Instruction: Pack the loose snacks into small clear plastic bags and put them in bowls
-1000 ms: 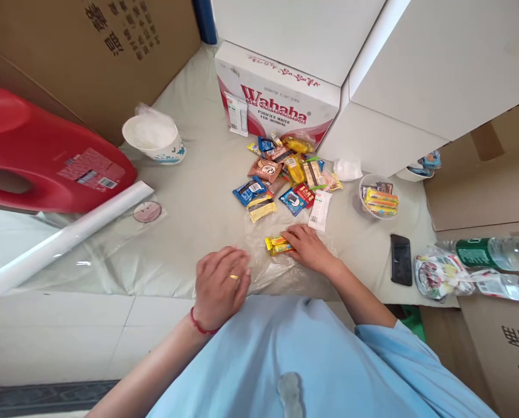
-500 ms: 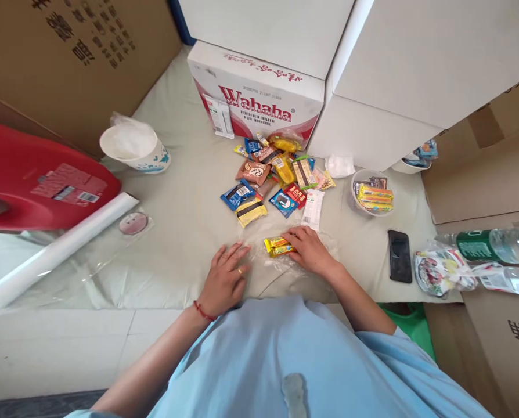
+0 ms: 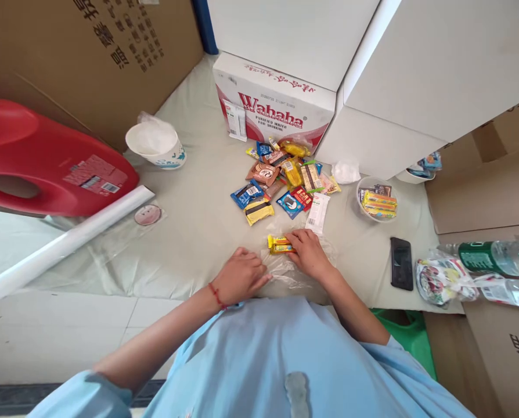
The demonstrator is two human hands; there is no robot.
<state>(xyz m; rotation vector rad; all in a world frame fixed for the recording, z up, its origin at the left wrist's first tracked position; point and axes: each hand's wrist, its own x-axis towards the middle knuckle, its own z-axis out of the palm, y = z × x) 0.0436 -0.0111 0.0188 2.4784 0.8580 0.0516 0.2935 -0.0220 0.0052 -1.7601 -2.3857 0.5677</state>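
Observation:
Two yellow-wrapped snack bars (image 3: 278, 245) lie side by side on a crumpled clear plastic bag (image 3: 292, 277). My right hand (image 3: 306, 251) is closed over their right ends, pressing them low against the bag. At the bag's left edge is my left hand (image 3: 241, 276), its fingers bent and its thumb tip near the fingertips. Whatever is between those fingers is hidden. Just beyond the bars, a heap of small wrapped snacks (image 3: 281, 180) in brown, blue, yellow and red spreads out. A white packet (image 3: 317, 212) lies beside the right hand.
Behind the heap stands a Wahaha carton (image 3: 277, 87). A round clear tub (image 3: 377, 200) holds more bars at right, near a phone (image 3: 401, 263) and plastic bottles (image 3: 498, 258). At left are a paper cup (image 3: 170, 155), a red jug (image 3: 59, 157) and a white roll (image 3: 72, 244).
My left hand has moved right to the edge of the plastic bag, its spread fingers now bent. My right hand stays on the bars. The view has shifted slightly.

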